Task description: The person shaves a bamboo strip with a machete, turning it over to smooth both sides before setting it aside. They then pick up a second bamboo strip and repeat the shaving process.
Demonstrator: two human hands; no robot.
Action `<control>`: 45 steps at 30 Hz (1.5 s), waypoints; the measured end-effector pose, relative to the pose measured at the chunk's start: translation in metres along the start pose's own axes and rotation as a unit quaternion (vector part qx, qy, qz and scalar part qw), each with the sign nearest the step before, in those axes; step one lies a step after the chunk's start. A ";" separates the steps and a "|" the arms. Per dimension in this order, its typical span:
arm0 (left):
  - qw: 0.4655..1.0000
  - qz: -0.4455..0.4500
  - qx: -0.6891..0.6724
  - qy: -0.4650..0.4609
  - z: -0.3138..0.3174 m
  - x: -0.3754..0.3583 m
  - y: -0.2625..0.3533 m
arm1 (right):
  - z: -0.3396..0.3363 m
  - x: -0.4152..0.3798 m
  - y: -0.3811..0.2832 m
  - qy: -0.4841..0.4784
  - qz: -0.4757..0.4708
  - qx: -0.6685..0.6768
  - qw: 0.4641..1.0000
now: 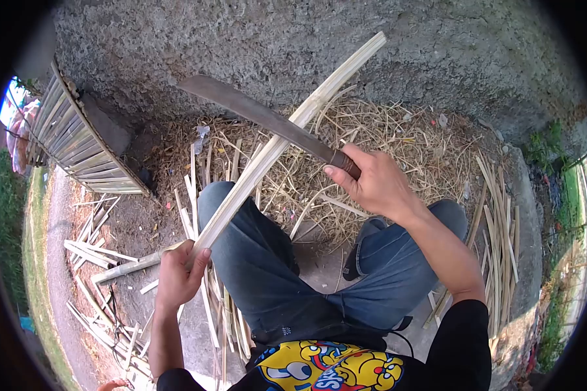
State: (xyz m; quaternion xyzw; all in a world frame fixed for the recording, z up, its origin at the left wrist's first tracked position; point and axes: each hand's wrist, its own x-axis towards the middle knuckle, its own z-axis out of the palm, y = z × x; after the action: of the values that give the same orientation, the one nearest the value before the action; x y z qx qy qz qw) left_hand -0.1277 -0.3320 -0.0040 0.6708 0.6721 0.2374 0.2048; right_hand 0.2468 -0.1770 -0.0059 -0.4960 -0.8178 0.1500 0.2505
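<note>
The grip of the right hand grasps the knife, the left hand the low end of the strip, slanting past the left knee, so cutting should better go away from both.

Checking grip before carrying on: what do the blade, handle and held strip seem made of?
Blade: probably steel; thin, dull, grey-brown. Handle: perhaps wood, maybe wrapped; dark brown, ridged rings. Held strip: likely bamboo or wood; pale, raw, lengthwise grain.

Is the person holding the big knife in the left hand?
No, the right hand grips the knife by its handle, while the left hand holds the wooden strip.
</note>
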 end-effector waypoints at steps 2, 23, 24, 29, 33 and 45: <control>1.000 -0.020 0.004 -0.011 -0.006 -0.006 -0.004 | -0.008 0.011 0.018 0.038 -0.015 -0.023 0.999; 0.993 -0.105 -0.002 0.060 -0.006 -0.061 -0.066 | -0.027 -0.024 0.042 0.118 0.147 0.270 0.944; 0.993 -0.097 0.024 0.064 -0.003 -0.067 -0.075 | -0.003 -0.028 0.034 0.099 0.122 0.262 0.952; 0.989 -0.084 0.082 0.090 0.019 -0.091 -0.099 | 0.065 -0.024 -0.013 0.004 -0.036 0.064 0.997; 0.984 -0.099 0.116 0.097 0.035 -0.108 -0.115 | 0.087 -0.006 -0.025 -0.071 -0.037 -0.007 0.997; 0.986 -0.139 0.059 0.065 0.039 -0.099 -0.097 | 0.089 0.020 -0.050 -0.127 -0.052 -0.024 0.990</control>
State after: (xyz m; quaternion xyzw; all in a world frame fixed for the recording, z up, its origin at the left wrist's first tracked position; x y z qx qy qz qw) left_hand -0.1810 -0.4277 -0.0976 0.5650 0.7834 0.2102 0.1515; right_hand 0.1532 -0.1821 -0.0499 -0.4358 -0.8708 0.1792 0.1403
